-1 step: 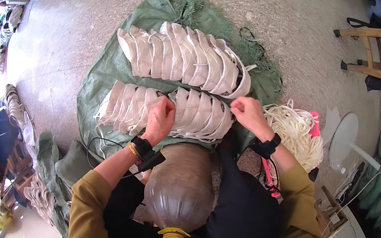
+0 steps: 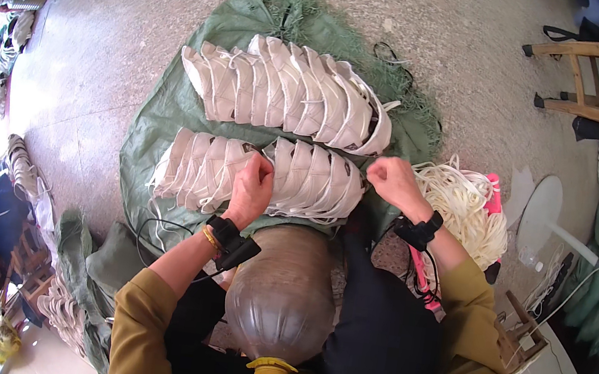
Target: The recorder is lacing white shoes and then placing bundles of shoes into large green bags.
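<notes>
Two rows of nested white shoe uppers with thin laces lie on a green woven sack [image 2: 148, 129], the far row [image 2: 289, 91] above the near row [image 2: 315, 181]. My left hand [image 2: 251, 188] is closed over the middle of the near row, fingers curled in a pinch. Just off that row's right end, my right hand [image 2: 396, 182] is also closed in a pinch. Whatever either hand holds is hidden or too thin to make out. Between my legs lies a large clear plastic bottle [image 2: 281, 298] with a yellow cap, its far end close to the near row.
A heap of cream laces [image 2: 459, 208] lies right of my right hand, with a pink strip [image 2: 494, 194] beside it. A wooden stool [image 2: 589, 81] lies at the far right, and a round white disc on a pole [image 2: 540, 219] is nearer. More stacked uppers [image 2: 64, 311] sit at the lower left.
My right hand has shifted slightly right, away from the end of the near row. My left hand stays at about the same place.
</notes>
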Tool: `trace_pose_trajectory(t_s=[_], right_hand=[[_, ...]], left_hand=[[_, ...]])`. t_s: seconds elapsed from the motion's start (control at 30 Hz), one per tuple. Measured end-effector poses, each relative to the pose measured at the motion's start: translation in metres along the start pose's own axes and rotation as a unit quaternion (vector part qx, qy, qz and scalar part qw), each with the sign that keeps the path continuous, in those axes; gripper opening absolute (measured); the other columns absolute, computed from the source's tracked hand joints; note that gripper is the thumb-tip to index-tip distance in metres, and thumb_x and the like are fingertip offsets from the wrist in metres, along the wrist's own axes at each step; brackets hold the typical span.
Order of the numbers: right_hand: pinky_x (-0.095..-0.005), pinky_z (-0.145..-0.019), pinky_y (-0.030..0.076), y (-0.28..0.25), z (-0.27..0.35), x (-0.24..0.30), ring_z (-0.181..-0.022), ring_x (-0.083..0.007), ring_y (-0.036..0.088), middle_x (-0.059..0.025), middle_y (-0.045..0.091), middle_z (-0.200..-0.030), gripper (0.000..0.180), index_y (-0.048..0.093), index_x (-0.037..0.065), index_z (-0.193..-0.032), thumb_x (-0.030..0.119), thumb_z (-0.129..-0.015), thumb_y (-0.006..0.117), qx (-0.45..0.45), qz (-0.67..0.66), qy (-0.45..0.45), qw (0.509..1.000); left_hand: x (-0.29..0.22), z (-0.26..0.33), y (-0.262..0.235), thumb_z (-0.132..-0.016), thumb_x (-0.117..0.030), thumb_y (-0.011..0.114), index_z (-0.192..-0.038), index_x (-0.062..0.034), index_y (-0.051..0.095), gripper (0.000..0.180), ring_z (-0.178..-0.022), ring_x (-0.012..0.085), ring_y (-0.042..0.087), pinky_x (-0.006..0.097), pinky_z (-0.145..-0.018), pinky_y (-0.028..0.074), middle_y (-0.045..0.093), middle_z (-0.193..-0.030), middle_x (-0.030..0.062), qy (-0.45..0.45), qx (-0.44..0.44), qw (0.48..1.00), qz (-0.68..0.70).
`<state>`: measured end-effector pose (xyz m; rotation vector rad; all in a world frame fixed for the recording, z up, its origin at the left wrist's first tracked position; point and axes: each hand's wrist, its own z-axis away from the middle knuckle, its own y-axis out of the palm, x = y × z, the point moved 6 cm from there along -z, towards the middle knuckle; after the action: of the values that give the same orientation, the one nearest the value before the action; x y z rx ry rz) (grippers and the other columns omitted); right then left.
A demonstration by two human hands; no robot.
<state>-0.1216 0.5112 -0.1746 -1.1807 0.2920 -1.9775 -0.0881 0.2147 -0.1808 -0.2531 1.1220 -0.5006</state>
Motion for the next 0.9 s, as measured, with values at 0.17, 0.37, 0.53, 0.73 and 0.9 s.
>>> trace_pose_trajectory(t_s=[0.17,0.37,0.53,0.73,0.9], right_hand=[[-0.0293,-0.069,0.058,0.039,0.017,-0.057,-0.072,-0.0185,0.069,-0.0140,0.071,-0.085,0.019,0.068,-0.007,-0.099,0.005,-0.084,0.065,0.116,-0.298,0.201,0.926],[-0.0315,-0.081,0.058,0.060,0.035,-0.081,-0.088,-0.0210,0.067,-0.0182,0.066,-0.098,0.022,0.061,-0.010,-0.105,0.003,-0.087,0.063,0.090,-0.482,0.207,0.847],[-0.0371,-0.094,0.053,0.061,0.031,-0.070,-0.100,-0.0229,0.064,-0.0181,0.062,-0.109,0.030,0.053,-0.010,-0.115,0.000,-0.088,0.060,0.037,-0.547,0.227,0.805],[-0.0347,-0.100,0.049,0.095,0.020,-0.062,-0.111,-0.0224,0.059,-0.0125,0.057,-0.123,0.036,0.050,-0.006,-0.124,-0.009,-0.089,0.050,0.160,-0.657,0.184,0.713],[-0.0336,-0.103,0.046,0.101,0.017,-0.056,-0.116,-0.0205,0.056,-0.0115,0.056,-0.128,0.039,0.049,-0.004,-0.128,-0.007,-0.090,0.049,0.142,-0.659,0.153,0.722]], left_hand=[[0.031,-0.006,0.017,-0.088,0.004,0.053,-0.092,-0.0039,0.053,0.009,-0.066,0.0032,0.050,0.021,-0.055,0.038,0.056,-0.076,-0.0034,-0.161,0.098,0.951,0.244],[0.031,-0.012,0.026,-0.090,0.002,0.049,-0.094,-0.0072,0.054,0.011,-0.069,0.0025,0.053,0.018,-0.058,0.039,0.059,-0.083,-0.0047,-0.168,0.164,0.915,0.329],[0.046,-0.012,0.032,-0.090,0.003,0.049,-0.110,-0.0033,0.057,0.022,-0.088,0.0093,0.062,0.022,-0.074,0.050,0.065,-0.102,0.0015,-0.157,0.190,0.901,0.356],[0.031,-0.011,0.040,-0.087,0.009,0.047,-0.131,0.0008,0.050,0.045,-0.108,0.0181,0.062,0.031,-0.092,0.051,0.061,-0.124,0.0087,-0.203,0.194,0.870,0.406],[0.033,-0.012,0.039,-0.088,0.006,0.052,-0.128,0.0018,0.053,0.040,-0.107,0.0183,0.062,0.031,-0.091,0.050,0.063,-0.120,0.0083,-0.205,0.217,0.868,0.397]])
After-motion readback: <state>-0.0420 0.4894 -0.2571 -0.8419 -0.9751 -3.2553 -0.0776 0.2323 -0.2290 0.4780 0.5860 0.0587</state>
